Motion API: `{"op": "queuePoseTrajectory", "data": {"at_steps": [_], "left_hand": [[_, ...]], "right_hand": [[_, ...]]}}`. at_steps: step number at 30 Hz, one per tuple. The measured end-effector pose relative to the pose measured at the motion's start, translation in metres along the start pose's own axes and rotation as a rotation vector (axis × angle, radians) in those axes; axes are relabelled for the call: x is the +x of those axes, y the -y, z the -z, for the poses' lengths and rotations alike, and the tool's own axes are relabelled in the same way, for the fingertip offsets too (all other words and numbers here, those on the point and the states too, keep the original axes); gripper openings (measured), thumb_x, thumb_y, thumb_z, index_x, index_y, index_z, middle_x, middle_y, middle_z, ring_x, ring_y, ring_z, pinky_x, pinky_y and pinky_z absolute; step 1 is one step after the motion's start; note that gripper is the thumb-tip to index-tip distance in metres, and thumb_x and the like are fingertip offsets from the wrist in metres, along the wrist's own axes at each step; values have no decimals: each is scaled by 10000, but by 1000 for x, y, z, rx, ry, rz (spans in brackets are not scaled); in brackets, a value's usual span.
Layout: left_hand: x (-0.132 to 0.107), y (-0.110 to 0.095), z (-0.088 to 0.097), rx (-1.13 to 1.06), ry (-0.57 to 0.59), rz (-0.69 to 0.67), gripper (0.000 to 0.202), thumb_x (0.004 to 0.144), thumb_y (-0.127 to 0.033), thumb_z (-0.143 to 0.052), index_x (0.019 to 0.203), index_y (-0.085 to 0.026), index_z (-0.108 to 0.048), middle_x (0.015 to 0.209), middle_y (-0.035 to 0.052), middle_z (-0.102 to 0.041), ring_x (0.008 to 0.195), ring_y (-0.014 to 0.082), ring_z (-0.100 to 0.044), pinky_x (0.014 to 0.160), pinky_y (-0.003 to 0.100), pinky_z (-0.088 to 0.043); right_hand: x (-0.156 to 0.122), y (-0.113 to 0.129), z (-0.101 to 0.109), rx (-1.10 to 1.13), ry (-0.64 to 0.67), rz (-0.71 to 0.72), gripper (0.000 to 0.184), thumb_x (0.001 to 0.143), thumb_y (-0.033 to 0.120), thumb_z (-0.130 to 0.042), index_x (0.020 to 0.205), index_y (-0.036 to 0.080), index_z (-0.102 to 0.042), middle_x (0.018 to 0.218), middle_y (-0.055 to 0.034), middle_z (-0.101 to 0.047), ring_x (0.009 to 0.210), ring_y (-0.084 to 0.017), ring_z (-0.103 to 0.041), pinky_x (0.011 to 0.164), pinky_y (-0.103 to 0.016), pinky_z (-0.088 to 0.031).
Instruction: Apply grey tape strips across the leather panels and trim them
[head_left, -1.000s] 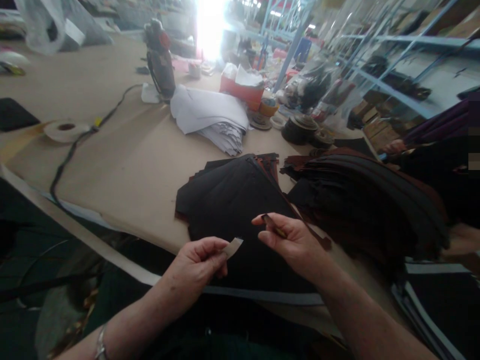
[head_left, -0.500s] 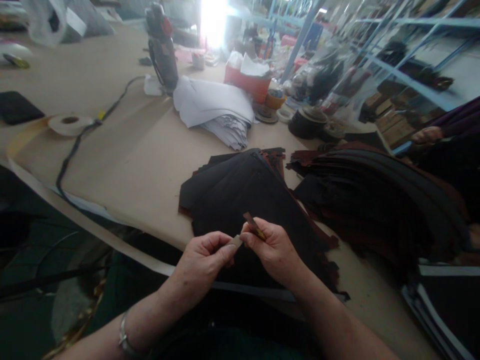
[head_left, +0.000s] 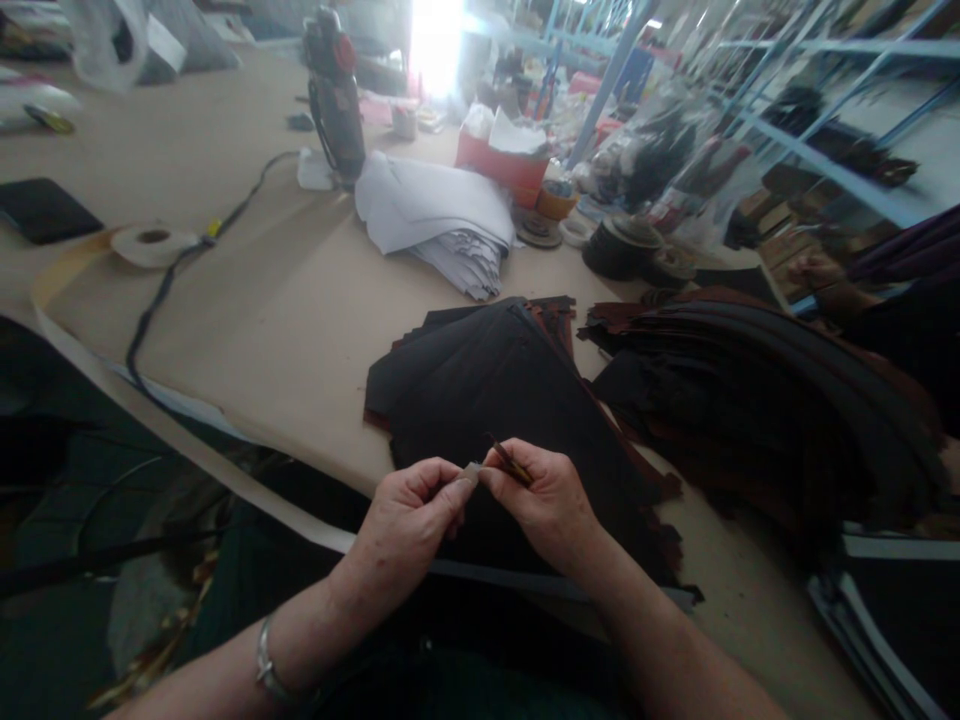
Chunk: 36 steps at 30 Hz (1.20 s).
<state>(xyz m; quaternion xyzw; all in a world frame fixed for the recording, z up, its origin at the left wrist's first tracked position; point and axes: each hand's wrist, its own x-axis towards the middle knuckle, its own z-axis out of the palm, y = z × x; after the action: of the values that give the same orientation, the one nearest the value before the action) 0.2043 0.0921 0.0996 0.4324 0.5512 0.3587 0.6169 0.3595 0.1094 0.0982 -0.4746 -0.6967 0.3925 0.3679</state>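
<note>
Over a stack of black sheets with reddish-brown edges (head_left: 465,380), my two hands meet at the fingertips. My left hand (head_left: 412,515) is closed, thumb and forefinger pinching a small pale beige piece (head_left: 470,471), perhaps a tape end. The fingertips of my right hand (head_left: 551,500) touch the far end of that piece. Also gripped in the right hand is a thin, flat brown tool with a yellowish part (head_left: 511,464); its exact kind is unclear. A long beige tape (head_left: 217,490) hangs along the table edge towards my left wrist; its course beyond there is hidden.
The tape roll (head_left: 152,246) lies at left beside a black cord (head_left: 161,295) and a dark flat object (head_left: 49,210). Folded white sheets (head_left: 435,205) and a dark bottle (head_left: 337,110) stand behind. More dark sheets (head_left: 750,390) fan out at right, near another person's hand (head_left: 817,270).
The view has shifted slightly, so the table things sit a little further right. My hands stay together; less of the pale piece shows, and the brown tool has turned more edge-on.
</note>
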Motion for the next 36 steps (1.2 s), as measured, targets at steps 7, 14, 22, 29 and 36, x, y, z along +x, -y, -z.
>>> {"op": "queuePoseTrajectory", "data": {"at_steps": [7, 14, 22, 29, 36], "left_hand": [[0, -1, 1, -151, -44, 23, 254, 674, -401, -625, 624, -154, -590, 535, -26, -537, 486, 89, -440, 457, 200, -342], [-1, 4, 3, -237, -55, 58, 255, 665, -396, -655, 744, -156, -622, 489, -54, -532, 398, 71, -420, 393, 186, -312], [-1, 2, 7, -230, -34, -20, 246, 591, -276, -622, 770, -148, -732, 606, 4, -655, 536, 92, -531, 517, 196, -407], [5, 2, 17, -103, 153, 90, 243, 640, -340, -567, 775, -152, -641, 445, -45, -542, 401, 81, -456, 406, 184, -319], [8, -8, 22, -161, 211, 159, 435, 585, -390, -617, 951, -153, -611, 494, -37, -589, 402, 89, -471, 343, 156, -259]], "right_hand": [[-6, -6, -13, -603, -114, 655, 271, 953, 148, -399, 748, 154, -576, 566, -11, -551, 492, -130, -469, 500, -275, -328], [-4, -5, -12, -582, -109, 627, 295, 973, 176, -372, 752, 171, -568, 563, -6, -550, 503, -130, -489, 518, -263, -346], [-8, -9, -21, -354, 5, 554, 263, 976, 271, -412, 790, 169, -567, 644, -32, -625, 556, -139, -581, 553, -242, -425], [-2, -4, -8, -234, 53, 396, 134, 853, 132, -473, 773, 185, -565, 654, 2, -623, 545, -106, -565, 538, -196, -437], [7, 0, -6, -154, 103, 319, 122, 847, 125, -489, 774, 192, -561, 654, 21, -619, 519, -90, -542, 503, -180, -418]]}}
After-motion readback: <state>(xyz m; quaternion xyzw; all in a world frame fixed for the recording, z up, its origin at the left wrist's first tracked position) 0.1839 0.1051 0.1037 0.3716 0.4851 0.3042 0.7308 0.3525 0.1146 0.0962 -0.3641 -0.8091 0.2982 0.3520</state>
